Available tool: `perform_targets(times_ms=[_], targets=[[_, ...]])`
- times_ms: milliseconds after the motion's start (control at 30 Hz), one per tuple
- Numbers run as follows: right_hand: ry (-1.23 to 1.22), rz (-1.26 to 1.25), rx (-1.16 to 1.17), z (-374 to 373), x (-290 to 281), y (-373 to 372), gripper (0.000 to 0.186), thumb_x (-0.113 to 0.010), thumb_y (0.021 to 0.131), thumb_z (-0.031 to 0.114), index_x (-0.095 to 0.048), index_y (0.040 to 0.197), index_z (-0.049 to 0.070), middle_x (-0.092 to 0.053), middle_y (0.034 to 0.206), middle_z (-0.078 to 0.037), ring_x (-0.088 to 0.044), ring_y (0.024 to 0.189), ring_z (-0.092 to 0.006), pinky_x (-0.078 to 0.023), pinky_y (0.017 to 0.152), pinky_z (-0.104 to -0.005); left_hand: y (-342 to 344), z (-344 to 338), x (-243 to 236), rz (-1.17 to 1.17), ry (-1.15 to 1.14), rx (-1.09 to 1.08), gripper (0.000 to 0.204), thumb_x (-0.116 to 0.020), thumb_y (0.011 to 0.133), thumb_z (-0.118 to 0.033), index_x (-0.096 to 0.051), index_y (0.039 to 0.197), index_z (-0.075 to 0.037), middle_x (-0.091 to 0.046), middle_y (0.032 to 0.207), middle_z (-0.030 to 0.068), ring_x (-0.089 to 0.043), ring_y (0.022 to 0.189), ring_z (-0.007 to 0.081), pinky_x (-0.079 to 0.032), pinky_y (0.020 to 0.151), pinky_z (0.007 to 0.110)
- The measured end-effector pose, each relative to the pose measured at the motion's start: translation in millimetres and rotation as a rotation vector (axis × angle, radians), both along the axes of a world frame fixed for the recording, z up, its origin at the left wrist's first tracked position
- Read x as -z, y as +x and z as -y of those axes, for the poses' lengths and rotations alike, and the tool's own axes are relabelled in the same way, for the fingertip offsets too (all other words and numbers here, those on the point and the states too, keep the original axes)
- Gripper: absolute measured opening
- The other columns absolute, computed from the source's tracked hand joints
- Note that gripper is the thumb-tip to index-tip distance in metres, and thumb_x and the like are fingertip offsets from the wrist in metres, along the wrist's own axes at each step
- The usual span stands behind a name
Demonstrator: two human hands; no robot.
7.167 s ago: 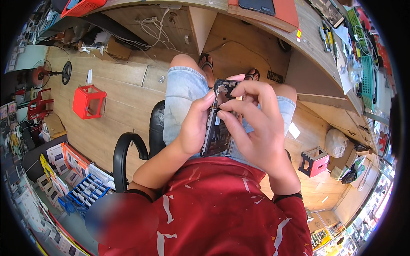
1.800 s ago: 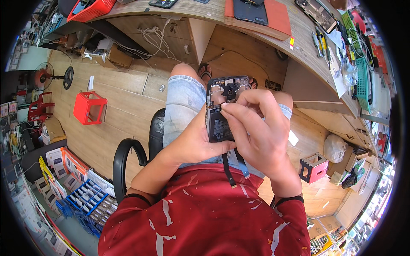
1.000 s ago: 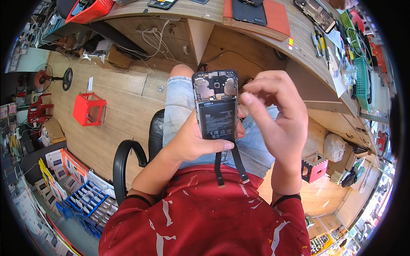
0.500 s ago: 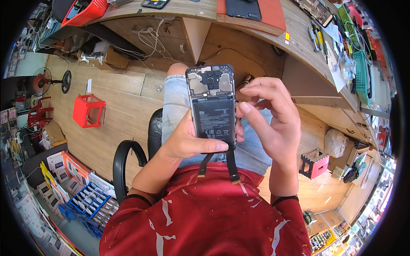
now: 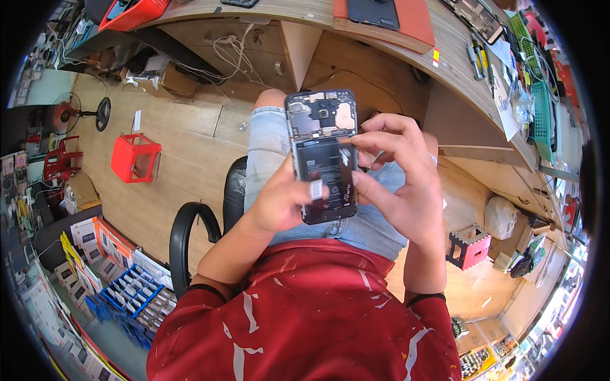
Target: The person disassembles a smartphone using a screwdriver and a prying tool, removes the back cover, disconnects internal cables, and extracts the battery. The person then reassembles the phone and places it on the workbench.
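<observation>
My left hand [image 5: 279, 200] grips an opened smartphone [image 5: 327, 214] from its left side, its blurred thumb lying over the black battery [image 5: 314, 166]. A small white patch shows by that thumb. Above the battery sit the circuit board parts and the camera module [image 5: 324, 114]. A dark flex cable [image 5: 347, 184] with white print lies folded up over the battery's right side. My right hand [image 5: 403, 171] is at the phone's right edge: the index fingertip touches the cable's copper-coloured end, and the thumb rests lower down beside the cable. The other fingers are curled behind.
A wooden desk [image 5: 305, 18] curves across the far side, holding an orange-red pad [image 5: 416, 32] with a dark phone part, and screwdrivers [image 5: 475, 57]. Left on the floor stands a red stool [image 5: 135, 157]. A black chair armrest [image 5: 181, 244] is near my left arm.
The flex cables that hung below the phone's lower edge now lie folded up over the battery. My right hand has closed in on the phone's right edge. The left thumb has moved up.
</observation>
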State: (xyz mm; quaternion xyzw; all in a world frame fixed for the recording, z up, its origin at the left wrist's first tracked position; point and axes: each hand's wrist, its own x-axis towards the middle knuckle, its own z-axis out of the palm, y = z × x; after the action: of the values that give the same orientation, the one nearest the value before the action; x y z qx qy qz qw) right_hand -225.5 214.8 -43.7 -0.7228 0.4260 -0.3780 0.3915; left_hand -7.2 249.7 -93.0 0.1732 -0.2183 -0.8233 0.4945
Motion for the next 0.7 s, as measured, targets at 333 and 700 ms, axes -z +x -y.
perform_targets(times_ms=[333,700], targets=[[-0.043,0.053,-0.132,13.5,2.8,-1.7,0.064,-0.100,0.072,0.004,-0.081,0.133,0.013,-0.055,0.151,-0.014,-0.066,0.117,-0.0216,-0.056,0.094,-0.0355,-0.9,-0.3,10.9,0.088,-0.101,-0.041,0.067,-0.063,0.103,-0.006,-0.038,0.165,-0.002,-0.065,0.148,0.0216,-0.071,0.132,0.0330,-0.061,0.109,0.049],[-0.201,0.019,-0.421,37.4,-8.0,-11.3,0.048,-0.078,0.071,0.004,-0.089,0.118,0.008,-0.049,0.166,-0.036,-0.054,0.151,-0.0476,-0.045,0.121,-0.0559,2.4,3.0,2.1,0.369,-0.386,-0.045,0.094,-0.079,0.089,0.014,-0.032,0.168,-0.006,-0.055,0.156,0.0125,-0.057,0.146,0.0251,-0.053,0.117,0.041]])
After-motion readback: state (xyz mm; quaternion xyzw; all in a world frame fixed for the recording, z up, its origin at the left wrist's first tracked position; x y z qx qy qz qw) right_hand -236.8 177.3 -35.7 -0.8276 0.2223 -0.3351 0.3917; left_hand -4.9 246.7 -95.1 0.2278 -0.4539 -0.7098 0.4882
